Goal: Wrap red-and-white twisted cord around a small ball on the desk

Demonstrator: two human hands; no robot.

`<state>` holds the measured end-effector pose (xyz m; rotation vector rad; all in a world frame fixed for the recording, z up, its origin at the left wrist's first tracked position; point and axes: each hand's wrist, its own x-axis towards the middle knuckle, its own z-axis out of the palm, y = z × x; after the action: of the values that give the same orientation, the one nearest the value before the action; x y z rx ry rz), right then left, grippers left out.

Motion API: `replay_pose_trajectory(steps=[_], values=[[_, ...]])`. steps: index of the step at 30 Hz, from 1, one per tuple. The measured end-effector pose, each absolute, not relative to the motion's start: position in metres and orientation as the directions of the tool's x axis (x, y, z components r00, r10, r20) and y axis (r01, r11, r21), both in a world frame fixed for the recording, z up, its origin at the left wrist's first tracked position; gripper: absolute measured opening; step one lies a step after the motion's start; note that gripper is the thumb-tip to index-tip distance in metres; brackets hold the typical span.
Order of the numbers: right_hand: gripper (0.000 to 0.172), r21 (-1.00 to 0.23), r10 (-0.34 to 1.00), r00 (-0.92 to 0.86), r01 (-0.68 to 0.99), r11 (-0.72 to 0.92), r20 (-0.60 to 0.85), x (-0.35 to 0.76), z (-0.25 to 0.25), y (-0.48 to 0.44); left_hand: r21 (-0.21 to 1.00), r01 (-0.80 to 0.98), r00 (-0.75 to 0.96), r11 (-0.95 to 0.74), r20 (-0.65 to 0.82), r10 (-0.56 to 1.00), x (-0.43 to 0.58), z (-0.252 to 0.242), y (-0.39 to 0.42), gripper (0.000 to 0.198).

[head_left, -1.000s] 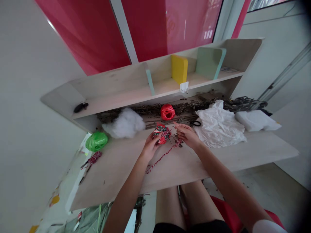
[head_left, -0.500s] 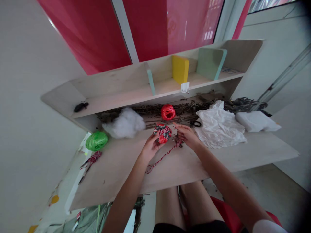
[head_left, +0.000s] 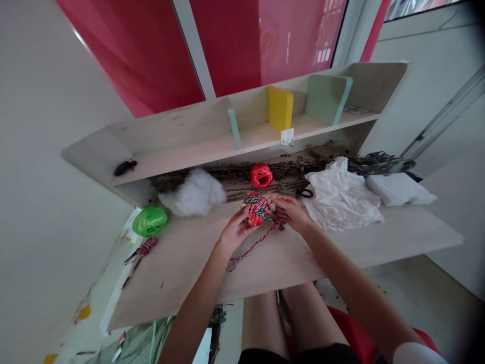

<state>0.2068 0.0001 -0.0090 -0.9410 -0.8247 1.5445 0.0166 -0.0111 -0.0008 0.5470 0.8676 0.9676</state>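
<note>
My left hand [head_left: 235,231] is closed around a round ball wrapped in red, white and dark green strands [head_left: 256,210], just above the desk. Close at its right side, my right hand [head_left: 290,211] pinches a small reddish end whose kind is too small to make out. Below the hands, a twisted red-and-white cord [head_left: 253,246] runs over the desktop, its upper end bunched under my right hand. Behind the ball sits a roll of red plastic twine [head_left: 261,175]. Black scissor handles [head_left: 304,193] lie beyond my right fingers.
On the desk [head_left: 182,283] are white stuffing [head_left: 199,194], green twine [head_left: 150,221], a red-and-white yarn bundle [head_left: 147,246], a crumpled white bag [head_left: 343,197] and a white package [head_left: 397,189]. Dry stalks [head_left: 235,174] lie under the shelf [head_left: 182,164]. A black object [head_left: 125,167] rests on it.
The ball has shifted slightly right, closer to my right fingers, and turned a little in my left hand. My right hand has hardly moved.
</note>
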Motion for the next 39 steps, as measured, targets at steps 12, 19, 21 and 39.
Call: replay_pose_trajectory(steps=[12,19,21,39], values=[[0.048,-0.979,0.988,0.152,-0.199,0.036,0.006,0.199,-0.019,0.005,0.736,-0.479,0.261,0.479,-0.402,0.878,0.015,0.0,-0.011,0.014],[0.055,-0.969,0.995,0.016,-0.229,-0.093,-0.099,0.197,-0.018,0.002,0.712,-0.534,0.28,0.456,-0.361,0.89,0.014,-0.002,-0.012,0.011],[0.055,-0.956,0.993,-0.06,-0.271,-0.118,-0.105,0.196,-0.015,-0.001,0.709,-0.541,0.305,0.451,-0.335,0.892,0.013,-0.003,-0.013,0.014],[0.051,-0.967,0.969,-0.242,-0.234,-0.1,-0.042,0.194,-0.015,-0.008,0.931,-0.318,0.197,0.178,-0.118,0.973,0.025,-0.006,-0.017,0.05]])
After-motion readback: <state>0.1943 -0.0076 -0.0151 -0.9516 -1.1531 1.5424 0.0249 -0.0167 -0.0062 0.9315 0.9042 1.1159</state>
